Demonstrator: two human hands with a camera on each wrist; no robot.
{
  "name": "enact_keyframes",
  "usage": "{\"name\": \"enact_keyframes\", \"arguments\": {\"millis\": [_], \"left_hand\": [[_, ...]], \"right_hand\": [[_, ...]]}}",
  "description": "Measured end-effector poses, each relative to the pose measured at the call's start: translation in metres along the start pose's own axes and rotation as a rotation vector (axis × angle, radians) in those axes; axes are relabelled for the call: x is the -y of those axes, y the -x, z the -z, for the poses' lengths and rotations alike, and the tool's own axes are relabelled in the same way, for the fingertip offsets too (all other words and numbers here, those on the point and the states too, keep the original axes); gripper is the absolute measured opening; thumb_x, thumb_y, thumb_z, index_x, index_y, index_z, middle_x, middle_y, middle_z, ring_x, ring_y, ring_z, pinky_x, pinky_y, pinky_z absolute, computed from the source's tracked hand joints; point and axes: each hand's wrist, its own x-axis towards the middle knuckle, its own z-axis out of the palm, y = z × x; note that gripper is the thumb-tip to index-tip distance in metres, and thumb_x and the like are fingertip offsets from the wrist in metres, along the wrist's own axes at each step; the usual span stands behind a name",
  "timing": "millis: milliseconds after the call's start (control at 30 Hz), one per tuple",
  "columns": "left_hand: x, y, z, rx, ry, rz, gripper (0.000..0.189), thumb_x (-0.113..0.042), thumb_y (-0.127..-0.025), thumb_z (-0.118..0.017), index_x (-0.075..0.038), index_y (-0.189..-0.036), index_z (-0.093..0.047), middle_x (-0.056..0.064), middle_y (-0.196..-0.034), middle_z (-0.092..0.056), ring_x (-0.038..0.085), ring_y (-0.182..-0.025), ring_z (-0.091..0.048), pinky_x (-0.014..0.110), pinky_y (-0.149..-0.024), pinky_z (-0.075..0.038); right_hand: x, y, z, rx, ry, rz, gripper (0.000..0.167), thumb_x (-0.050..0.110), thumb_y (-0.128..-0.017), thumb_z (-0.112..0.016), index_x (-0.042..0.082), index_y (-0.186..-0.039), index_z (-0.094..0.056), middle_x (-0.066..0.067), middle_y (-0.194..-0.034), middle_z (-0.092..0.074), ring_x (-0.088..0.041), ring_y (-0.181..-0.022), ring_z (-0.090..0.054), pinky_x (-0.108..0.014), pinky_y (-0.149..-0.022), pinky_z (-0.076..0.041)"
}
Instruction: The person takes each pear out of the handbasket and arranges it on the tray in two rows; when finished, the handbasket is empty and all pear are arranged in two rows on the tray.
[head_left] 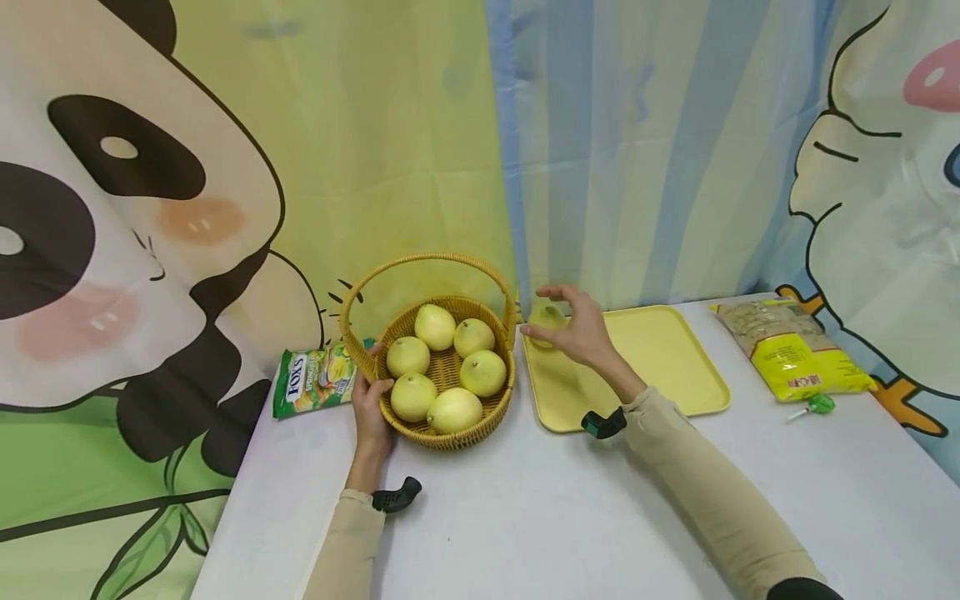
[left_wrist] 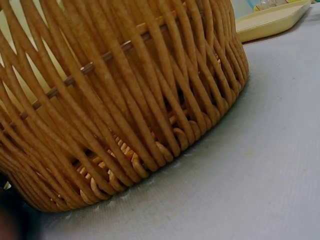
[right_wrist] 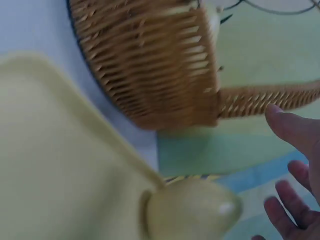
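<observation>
A round wicker basket (head_left: pixel 501 417) with an arched handle stands on the table and holds several pale yellow pears (head_left: pixel 483 372). My left hand (head_left: pixel 372 417) grips its left side near the rim; in the left wrist view the woven wall (left_wrist: pixel 130 100) fills most of the picture. One more pear (head_left: pixel 547 322) sits at the far left corner of a yellow tray (head_left: pixel 667 354). Close by it is my right hand (head_left: pixel 581 332), thumb and fingers spread. From the right wrist, a gap shows between that hand (right_wrist: pixel 300 175) and the pear (right_wrist: pixel 192 210).
Left of the basket lies a green Fox's candy bag (head_left: pixel 315 383), partly behind my left hand. Right of the tray are a yellow and clear packet (head_left: pixel 795 350) and a green-wrapped lollipop (head_left: pixel 821 404). A printed cloth backdrop (head_left: pixel 420 150) hangs behind the table.
</observation>
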Motion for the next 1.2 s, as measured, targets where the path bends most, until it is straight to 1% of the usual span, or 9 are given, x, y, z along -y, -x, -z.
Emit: {"name": "enact_keyframes", "arguments": {"millis": [100,200,467,567,667,767,967,1067,1200], "left_hand": [[0.0,0.0,0.0,-0.003,-0.001,0.003,0.064,0.004,-0.095,-0.042,-0.012,-0.157,-0.048,0.002,-0.167,-0.042,0.02,-0.156,-0.036,0.029,-0.123,-0.031],[0.0,0.0,0.0,-0.005,0.003,0.008,0.064,0.005,-0.095,-0.042,-0.012,-0.157,-0.049,0.001,-0.166,-0.043,0.019,-0.155,-0.037,0.028,-0.123,-0.031],[0.0,0.001,0.0,0.01,0.005,0.02,0.067,0.004,-0.095,-0.043,-0.013,-0.159,-0.046,0.0,-0.168,-0.041,0.02,-0.156,-0.036,0.028,-0.122,-0.032],[0.0,0.001,0.0,0.006,0.001,0.026,0.067,0.003,-0.094,-0.043,-0.013,-0.16,-0.046,0.001,-0.169,-0.039,0.022,-0.157,-0.035,0.028,-0.121,-0.032],[-0.001,0.002,0.0,-0.005,0.001,0.024,0.066,0.004,-0.095,-0.043,-0.013,-0.158,-0.048,0.002,-0.168,-0.04,0.021,-0.156,-0.036,0.029,-0.122,-0.032],[-0.001,0.002,0.001,-0.016,0.003,0.019,0.066,0.004,-0.094,-0.044,-0.014,-0.157,-0.05,0.003,-0.166,-0.042,0.02,-0.155,-0.036,0.03,-0.122,-0.031],[-0.001,0.002,0.002,-0.005,-0.005,0.018,0.067,0.003,-0.093,-0.044,-0.014,-0.158,-0.049,0.002,-0.169,-0.04,0.021,-0.157,-0.035,0.027,-0.122,-0.032],[0.0,0.001,0.002,-0.006,-0.002,0.015,0.067,0.003,-0.093,-0.045,-0.014,-0.158,-0.049,0.001,-0.169,-0.04,0.021,-0.157,-0.035,0.025,-0.12,-0.034],[0.0,0.002,0.002,-0.006,0.005,0.016,0.068,0.003,-0.093,-0.045,-0.014,-0.158,-0.049,0.001,-0.168,-0.041,0.021,-0.156,-0.036,0.028,-0.121,-0.033]], "right_hand": [[0.018,0.006,0.001,-0.013,-0.063,0.071,0.045,0.022,-0.081,-0.093,0.001,-0.116,-0.072,-0.019,-0.113,-0.074,-0.04,-0.106,-0.07,-0.054,-0.096,-0.056],[0.032,0.012,-0.001,0.034,-0.112,0.134,0.037,0.018,-0.081,-0.093,0.0,-0.108,-0.075,-0.015,-0.102,-0.077,-0.038,-0.095,-0.073,-0.053,-0.087,-0.06],[0.06,0.029,-0.023,0.159,-0.06,0.365,0.048,0.019,-0.083,-0.092,0.004,-0.125,-0.075,-0.014,-0.119,-0.078,-0.034,-0.11,-0.075,-0.049,-0.084,-0.064],[0.066,0.032,-0.034,0.221,0.014,0.438,0.059,0.023,-0.084,-0.091,0.003,-0.135,-0.07,-0.015,-0.134,-0.073,-0.034,-0.127,-0.068,-0.052,-0.1,-0.058],[0.067,0.034,-0.045,0.308,0.098,0.416,0.069,0.03,-0.087,-0.088,0.007,-0.147,-0.061,-0.016,-0.153,-0.06,-0.036,-0.146,-0.053,-0.059,-0.117,-0.043],[0.066,0.035,-0.053,0.397,0.16,0.338,0.076,0.035,-0.091,-0.084,0.011,-0.156,-0.052,-0.018,-0.167,-0.043,-0.039,-0.156,-0.038,-0.065,-0.122,-0.034],[0.058,0.033,-0.062,0.484,0.258,0.284,0.081,0.034,-0.097,-0.078,0.008,-0.163,-0.04,-0.021,-0.174,-0.025,-0.041,-0.16,-0.028,-0.061,-0.124,-0.034],[0.056,0.032,-0.065,0.516,0.307,0.285,0.079,0.027,-0.099,-0.075,0.004,-0.164,-0.036,-0.022,-0.174,-0.024,-0.041,-0.159,-0.028,-0.059,-0.123,-0.035],[0.062,0.028,-0.067,0.538,0.356,0.245,0.083,0.017,-0.093,-0.078,0.001,-0.163,-0.036,-0.022,-0.173,-0.026,-0.041,-0.157,-0.033,-0.056,-0.121,-0.04]]}}
